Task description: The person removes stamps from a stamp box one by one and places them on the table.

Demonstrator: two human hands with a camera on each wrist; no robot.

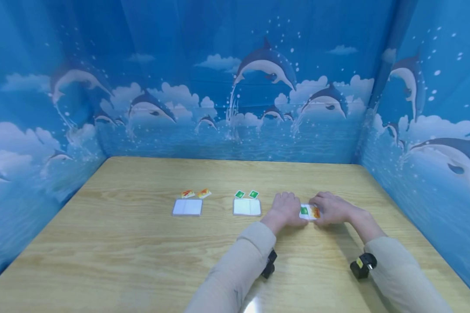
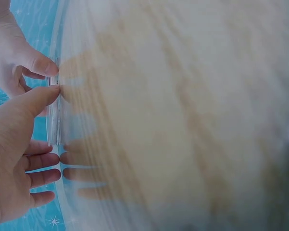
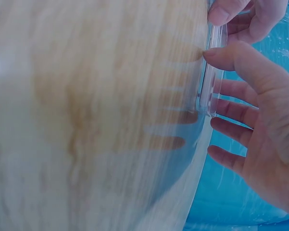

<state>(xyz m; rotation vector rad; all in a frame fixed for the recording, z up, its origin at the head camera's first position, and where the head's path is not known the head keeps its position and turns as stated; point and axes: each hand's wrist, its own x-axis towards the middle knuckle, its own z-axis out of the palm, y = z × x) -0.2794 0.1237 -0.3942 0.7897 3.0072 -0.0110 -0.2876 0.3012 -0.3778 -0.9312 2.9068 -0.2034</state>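
Observation:
A flat, clear plastic case (image 1: pixel 309 217) lies on the right part of the table between my two hands. Inside it show a green picture card (image 1: pixel 304 211) on the left and an orange one (image 1: pixel 316 211) on the right. My left hand (image 1: pixel 285 208) grips the case's left side, its thumb at the near edge and its fingers spread toward the far side. On the opposite side, my right hand (image 1: pixel 330 208) holds the case the same way. Seen edge-on in the left wrist view, the case (image 2: pixel 53 125) is thin, with both thumbs touching its near edge.
Left of my hands lies a flat white case (image 1: pixel 247 207), with two small green cards (image 1: pixel 240 194) behind it. Farther left, another white case (image 1: pixel 187 207) has two orange cards (image 1: pixel 187 194) behind it. A dolphin-print curtain (image 1: pixel 235 87) borders the wooden table (image 1: pixel 141 261).

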